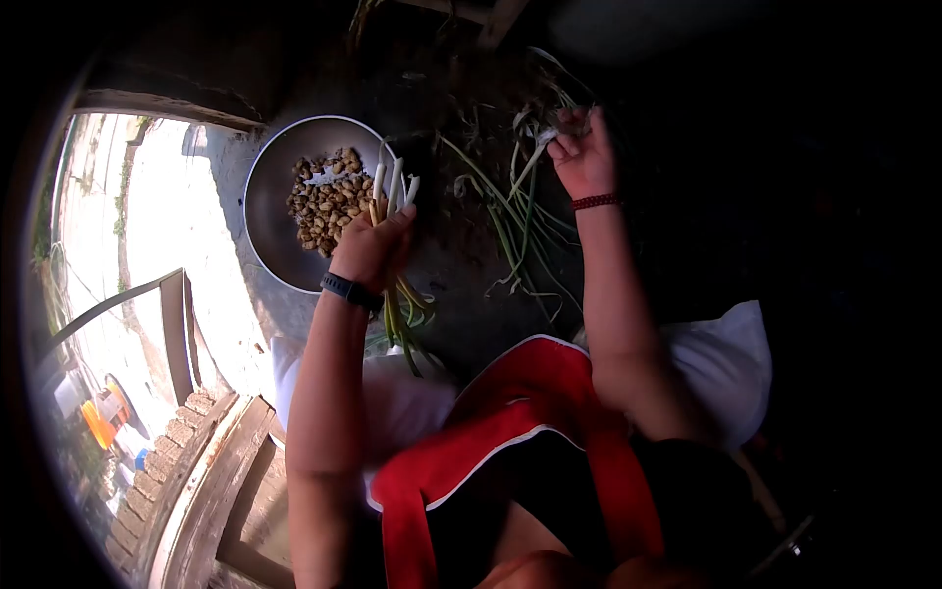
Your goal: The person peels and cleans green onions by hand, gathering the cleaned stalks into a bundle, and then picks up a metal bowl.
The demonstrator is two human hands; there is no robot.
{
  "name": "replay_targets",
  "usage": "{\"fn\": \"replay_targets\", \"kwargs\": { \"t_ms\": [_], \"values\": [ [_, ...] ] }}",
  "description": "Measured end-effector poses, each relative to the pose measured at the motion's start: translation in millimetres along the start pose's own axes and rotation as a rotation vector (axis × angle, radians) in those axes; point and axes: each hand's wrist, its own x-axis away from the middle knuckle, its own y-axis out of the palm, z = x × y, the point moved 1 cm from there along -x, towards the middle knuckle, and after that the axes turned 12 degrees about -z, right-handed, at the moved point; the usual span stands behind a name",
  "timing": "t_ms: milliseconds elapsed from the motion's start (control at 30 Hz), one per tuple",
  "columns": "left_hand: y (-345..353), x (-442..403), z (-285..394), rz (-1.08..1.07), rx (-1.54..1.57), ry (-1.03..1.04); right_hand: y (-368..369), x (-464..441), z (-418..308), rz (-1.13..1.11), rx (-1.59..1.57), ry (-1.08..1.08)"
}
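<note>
Overlapping the right rim of the round metal pan (pixel 267 211) in this view, the left hand (pixel 371 245) has its fingers clamped around a bunch of spring onions (pixel 394 187), white ends away from the body, leaves trailing nearer. Farther right of the pan, the right hand (pixel 586 157) is among loose spring onions (pixel 502 199), its fingers curled; whether they pinch a stem, I cannot tell. Those leaves cross one another, so a sharp tug might drag several along, and a slackened left grip could let the bunch slip. Grit might also drop among the small brown pieces (pixel 319 211) inside the pan (nuts, perhaps, but too small to be sure). The left hand hides part of the pan's rim. Well left of the pan lies glaringly lit ground (pixel 162 196); right of it, deep shadow swallows detail.
</note>
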Motion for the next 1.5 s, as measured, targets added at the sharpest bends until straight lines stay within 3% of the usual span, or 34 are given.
{"fn": "replay_targets", "kwargs": {
  "t_ms": [67, 133, 167, 233, 333, 400, 433, 533, 633, 767, 900, 1033, 1167, 1267, 1500],
  "values": [
    [5, -2, 5, 0.006, -0.041, 0.062, -11, -7, 22, 0.142, 0.810, 0.072],
    [5, -3, 6, 0.031, -0.081, 0.098, -67, -12, 44, 0.277, 1.386, 0.122],
    [5, -4, 6, 0.053, -0.095, 0.104, -107, -14, 52, 0.336, 1.559, 0.137],
    [0, -5, 4, 0.088, -0.131, 0.097, -113, 7, 58, 0.346, 1.637, 0.426],
    [-5, -9, 2, 0.108, -0.168, 0.090, -109, 42, 84, 0.131, 2.045, 0.316],
    [-5, -10, 1, 0.117, -0.175, 0.098, -98, 46, 94, 0.292, 2.130, 0.285],
    [-5, -11, -1, 0.103, -0.170, 0.108, -93, 47, 96, 0.375, 2.167, 0.269],
    [1, -11, -2, 0.082, -0.165, 0.128, -103, 32, 94, 0.198, 2.070, 0.285],
    [5, -10, -1, 0.105, -0.194, 0.119, -73, 20, 83, 0.111, 1.043, 0.506],
    [2, -19, -11, 0.084, -0.246, 0.167, -7, 34, 72, -0.054, 0.852, 0.442],
    [19, -24, -18, 0.021, -0.167, 0.304, 49, 47, 86, -0.084, 0.745, 0.367],
    [22, -15, -7, 0.099, -0.417, 0.285, 76, 56, 90, -0.252, 0.891, 0.278],
    [25, -11, -7, 0.135, -0.507, 0.361, 87, 56, 80, -0.324, 1.117, 0.357],
    [26, -9, -4, 0.141, -0.523, 0.392, 81, 46, 75, -0.554, 1.420, -0.078],
    [21, -11, -2, 0.084, -0.466, 0.303, 73, 24, 48, -0.275, 1.716, -0.218]
  ]
}}
